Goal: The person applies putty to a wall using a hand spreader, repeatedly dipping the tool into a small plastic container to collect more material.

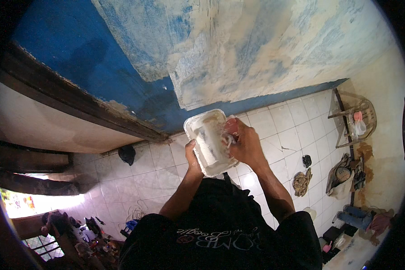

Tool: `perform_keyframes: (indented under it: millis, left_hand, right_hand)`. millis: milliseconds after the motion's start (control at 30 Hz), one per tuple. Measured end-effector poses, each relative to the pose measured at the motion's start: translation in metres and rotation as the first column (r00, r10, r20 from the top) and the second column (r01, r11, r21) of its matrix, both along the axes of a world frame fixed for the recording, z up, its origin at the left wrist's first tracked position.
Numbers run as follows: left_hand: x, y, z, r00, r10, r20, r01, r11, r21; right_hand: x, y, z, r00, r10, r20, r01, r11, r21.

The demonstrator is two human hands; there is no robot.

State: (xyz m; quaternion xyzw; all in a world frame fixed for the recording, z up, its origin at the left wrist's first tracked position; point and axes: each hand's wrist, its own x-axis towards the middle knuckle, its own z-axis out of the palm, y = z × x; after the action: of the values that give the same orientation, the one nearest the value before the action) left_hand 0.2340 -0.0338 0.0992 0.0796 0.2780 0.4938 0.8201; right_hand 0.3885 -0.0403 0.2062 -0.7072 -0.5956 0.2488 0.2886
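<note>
A white plastic tray point(206, 141), smeared with pale paste, is tilted in front of my body below the wall. My left hand point(193, 161) grips its left side, thumb at the rim. My right hand point(246, 144) is closed at the tray's right side on a small pinkish-red object point(231, 123), blurred and partly hidden by the fingers, with white paste on and near it; I cannot make out what it is.
A patchy blue and cream wall point(256, 49) meets a tiled floor point(290, 123). At left are a dark doorframe point(76, 99) and black bag point(126, 155). At right lie a rack point(364, 119), sacking point(301, 182) and clothes point(355, 216). Clutter point(90, 236) fills the lower left.
</note>
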Motion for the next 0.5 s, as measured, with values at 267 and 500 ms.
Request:
perform_keyframes:
  millis: [267, 500]
  left_hand:
    - [0.001, 0.0, 0.008, 1.0, 0.023, 0.004, -0.023, 0.999, -0.034]
    - [-0.002, 0.004, 0.001, 0.998, 0.019, 0.062, -0.016, 0.999, -0.049]
  right_hand:
    - [-0.004, 0.0, -0.001, 0.994, 0.094, -0.047, -0.096, 0.995, -0.024]
    - [-0.003, -0.001, -0.006, 0.988, 0.122, -0.098, -0.114, 0.989, 0.09]
